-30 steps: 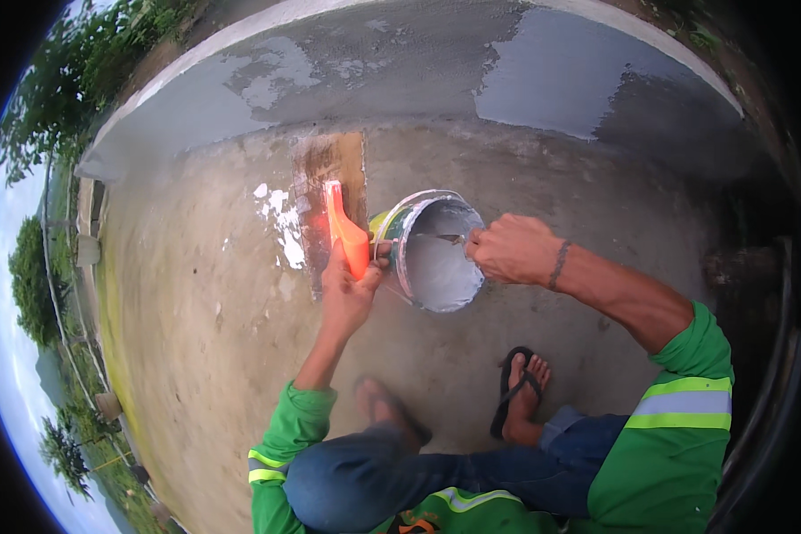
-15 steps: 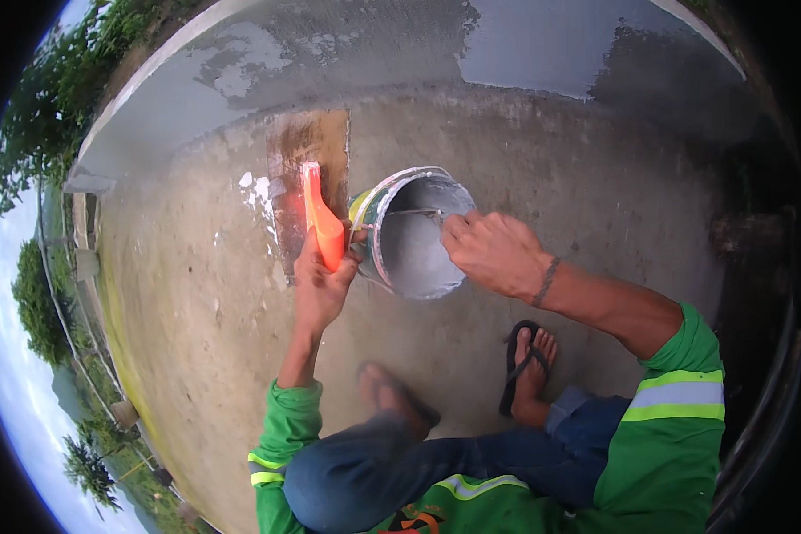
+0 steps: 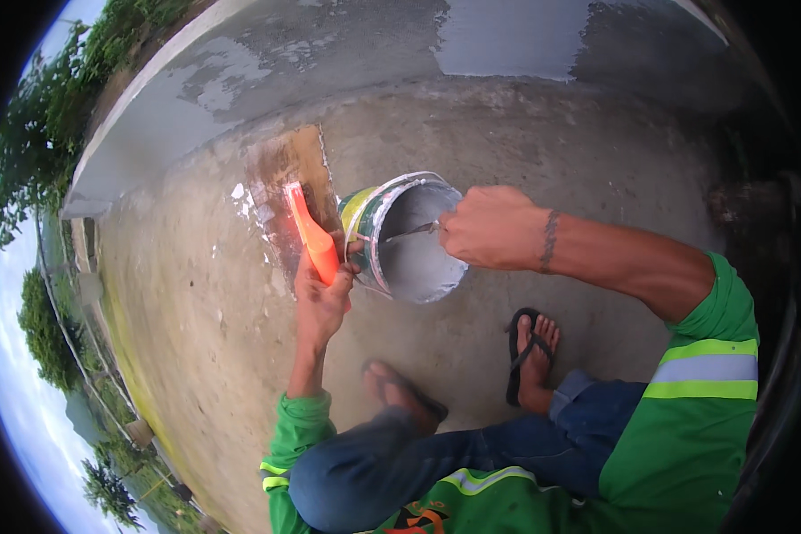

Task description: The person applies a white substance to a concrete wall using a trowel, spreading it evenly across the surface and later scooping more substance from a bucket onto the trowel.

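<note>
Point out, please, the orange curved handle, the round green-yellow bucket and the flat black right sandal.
Orange curved handle [image 3: 315,238]: head view, thick middle.
Round green-yellow bucket [image 3: 368,217]: head view, outer wall.
Flat black right sandal [image 3: 514,360]: head view, sole's edge.

We wear a green top with pushed-up sleeves and silver bands edged in lime yellow, cuffed blue jeans and black flip-flops; a dark braided bracelet circles the wrist by our right hand.
</note>
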Tool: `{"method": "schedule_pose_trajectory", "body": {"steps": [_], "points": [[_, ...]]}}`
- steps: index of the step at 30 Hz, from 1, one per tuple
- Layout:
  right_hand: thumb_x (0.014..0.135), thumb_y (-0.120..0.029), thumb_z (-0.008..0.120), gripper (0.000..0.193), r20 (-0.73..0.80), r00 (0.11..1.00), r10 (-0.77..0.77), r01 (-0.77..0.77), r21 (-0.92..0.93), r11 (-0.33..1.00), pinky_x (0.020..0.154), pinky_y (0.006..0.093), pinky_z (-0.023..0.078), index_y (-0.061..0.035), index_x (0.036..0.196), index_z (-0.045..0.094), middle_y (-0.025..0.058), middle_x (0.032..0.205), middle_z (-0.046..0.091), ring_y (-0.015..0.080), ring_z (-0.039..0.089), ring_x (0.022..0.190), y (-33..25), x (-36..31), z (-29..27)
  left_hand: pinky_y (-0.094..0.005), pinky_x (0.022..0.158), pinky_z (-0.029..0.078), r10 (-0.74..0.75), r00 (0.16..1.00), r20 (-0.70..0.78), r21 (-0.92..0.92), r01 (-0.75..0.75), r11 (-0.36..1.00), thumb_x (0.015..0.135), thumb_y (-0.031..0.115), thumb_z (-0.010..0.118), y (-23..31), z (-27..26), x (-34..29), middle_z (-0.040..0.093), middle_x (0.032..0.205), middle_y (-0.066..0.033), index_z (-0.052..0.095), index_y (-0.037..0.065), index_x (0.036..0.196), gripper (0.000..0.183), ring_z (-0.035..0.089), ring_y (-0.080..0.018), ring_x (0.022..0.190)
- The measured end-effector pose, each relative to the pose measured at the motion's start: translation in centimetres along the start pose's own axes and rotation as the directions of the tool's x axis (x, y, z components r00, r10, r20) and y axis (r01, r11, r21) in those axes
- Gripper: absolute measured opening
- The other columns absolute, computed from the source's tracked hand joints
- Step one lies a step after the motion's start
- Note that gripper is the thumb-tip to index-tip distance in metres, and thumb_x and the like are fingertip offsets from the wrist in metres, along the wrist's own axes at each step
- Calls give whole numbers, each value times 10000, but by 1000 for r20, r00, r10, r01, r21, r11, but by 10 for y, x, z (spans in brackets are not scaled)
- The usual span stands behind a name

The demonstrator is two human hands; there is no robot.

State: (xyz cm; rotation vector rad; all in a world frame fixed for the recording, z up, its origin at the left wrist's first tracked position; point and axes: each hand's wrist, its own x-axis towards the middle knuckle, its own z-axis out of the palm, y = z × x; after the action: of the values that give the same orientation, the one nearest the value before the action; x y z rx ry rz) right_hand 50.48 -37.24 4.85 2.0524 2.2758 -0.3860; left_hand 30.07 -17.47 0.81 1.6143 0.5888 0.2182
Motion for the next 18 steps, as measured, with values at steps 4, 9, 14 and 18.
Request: {"method": "schedule_pose_trajectory", "body": {"steps": [4, 9, 14, 18], "points": [[718, -105, 625, 173, -89, 981, 175, -175, -1, 985, 553, 362, 556, 21, 836, 641, 118, 805, 632, 254, 683, 713, -27, -24, -11, -227, 688, 476, 67, 997, -38, -17, -68, 998, 872, -98, 453, -7, 1, 1, 622, 1161, -161, 428, -16, 1301, 437, 593, -131, 895], [674, -63, 648, 217, -140, 914, 382, -386, -7, 922, 555, 346, 553, 56, 855, 654, 143, 764, 613, 255, 678, 701, -51, -10, 11, -234, 703, 476, 70, 997, -44, -13, -71, 997, 872, -101, 449, -8, -2, 5, 588, 1198, -163, 421, -25, 1301, 437, 604, -186, 1052], [682, -53, 636, 115, -68, 978, 197, -196, 14, 980, 559, 362, 547, 19, 768, 657, 138, 760, 639, 268, 683, 694, -22, 10, 10, -239, 720, 473, 50, 999, -7, -2, -50, 999, 883, -86, 466, -5, 0, 2, 597, 1194, -161, 421, -21, 1294, 418, 599, -151, 984], [705, -86, 623, 91, -11, 980, 197, -194, 120, 974, 598, 405, 547, -17, 753, 658, 126, 791, 674, 308, 683, 714, 12, 9, 17, -242, 738, 469, 3, 1000, -21, -21, -4, 1000, 890, -70, 482, -4, 1, 3, 611, 1175, -157, 426, -15, 1284, 402, 572, -117, 894]]}}
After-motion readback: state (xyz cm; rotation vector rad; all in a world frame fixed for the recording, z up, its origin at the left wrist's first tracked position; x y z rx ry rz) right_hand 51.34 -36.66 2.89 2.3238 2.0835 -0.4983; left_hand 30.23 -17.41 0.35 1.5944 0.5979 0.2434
